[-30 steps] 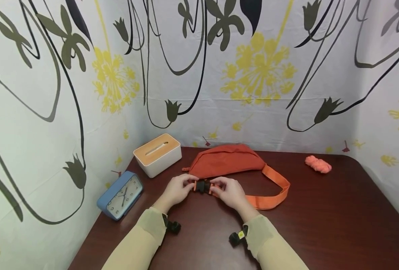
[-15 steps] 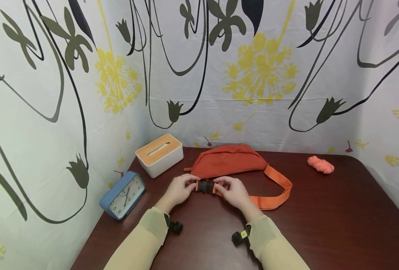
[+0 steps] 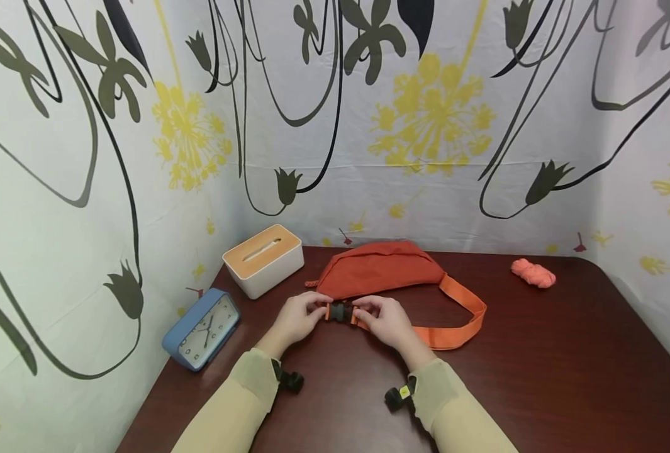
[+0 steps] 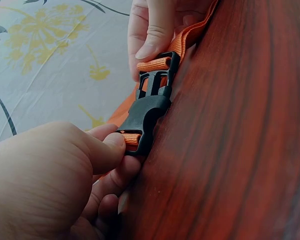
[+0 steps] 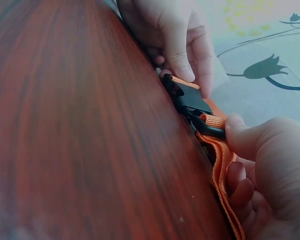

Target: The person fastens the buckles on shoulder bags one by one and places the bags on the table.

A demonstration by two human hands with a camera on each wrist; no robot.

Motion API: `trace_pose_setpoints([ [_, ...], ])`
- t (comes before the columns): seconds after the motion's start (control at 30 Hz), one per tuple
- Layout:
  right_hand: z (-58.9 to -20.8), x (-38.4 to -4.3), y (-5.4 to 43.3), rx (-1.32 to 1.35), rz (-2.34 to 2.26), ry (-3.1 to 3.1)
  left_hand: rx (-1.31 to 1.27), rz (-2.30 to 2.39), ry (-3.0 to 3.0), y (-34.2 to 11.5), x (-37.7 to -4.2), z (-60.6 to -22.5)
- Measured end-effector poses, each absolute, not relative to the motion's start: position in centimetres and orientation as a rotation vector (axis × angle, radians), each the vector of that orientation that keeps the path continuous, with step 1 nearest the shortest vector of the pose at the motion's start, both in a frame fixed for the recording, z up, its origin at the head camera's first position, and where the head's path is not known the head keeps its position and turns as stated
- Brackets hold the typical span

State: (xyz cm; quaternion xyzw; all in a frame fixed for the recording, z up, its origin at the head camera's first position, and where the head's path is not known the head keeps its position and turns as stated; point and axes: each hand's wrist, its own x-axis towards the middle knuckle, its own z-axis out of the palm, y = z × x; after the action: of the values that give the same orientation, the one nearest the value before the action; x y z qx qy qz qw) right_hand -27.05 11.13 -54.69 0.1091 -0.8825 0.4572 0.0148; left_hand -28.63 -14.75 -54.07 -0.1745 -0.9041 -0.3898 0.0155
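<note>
An orange-red waist bag [image 3: 380, 270] lies near the back of the table, its bright orange strap [image 3: 453, 338] looping round to the right. In front of it, both hands hold the strap's black side-release buckle [image 4: 144, 112]. My left hand [image 3: 297, 316] pinches the socket half at its webbing end between thumb and fingers. The pronged half is pinched by my right hand [image 3: 389, 321], together with the orange webbing threaded through it. In the left wrist view the prongs sit in the mouth of the socket, with part of their length showing outside.
A white tissue box [image 3: 263, 261] with a wooden lid stands at the back left. Nearer on that side is a blue alarm clock [image 3: 201, 329]. A coral yarn bundle [image 3: 533, 274] lies at the back right. Patterned cloth [image 3: 335, 145] closes off the back and sides.
The head view has shifted slightly. Both hands keep their grip on the buckle halves, and bag and strap lie as before.
</note>
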Motion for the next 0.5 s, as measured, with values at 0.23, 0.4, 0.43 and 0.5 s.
trace_pose_setpoints([
  [0.23,-54.7,-27.1,10.6,0.317,1.430,-2.739,-0.519,-1.197,-2.807,-14.8,-28.8,-54.3],
  [0.4,-54.4,-27.1,10.2,0.304,1.473,-2.737,-0.495,-1.192,-2.811,-14.8,-28.8,-54.4],
  [0.43,-54.4,-27.1,10.1,0.299,1.482,-2.737,-0.490,-1.193,-2.812,-14.8,-28.8,-54.3],
  [0.5,-54.2,-27.1,10.0,0.283,1.497,-2.738,-0.485,-1.193,-2.815,-14.8,-28.8,-54.3],
])
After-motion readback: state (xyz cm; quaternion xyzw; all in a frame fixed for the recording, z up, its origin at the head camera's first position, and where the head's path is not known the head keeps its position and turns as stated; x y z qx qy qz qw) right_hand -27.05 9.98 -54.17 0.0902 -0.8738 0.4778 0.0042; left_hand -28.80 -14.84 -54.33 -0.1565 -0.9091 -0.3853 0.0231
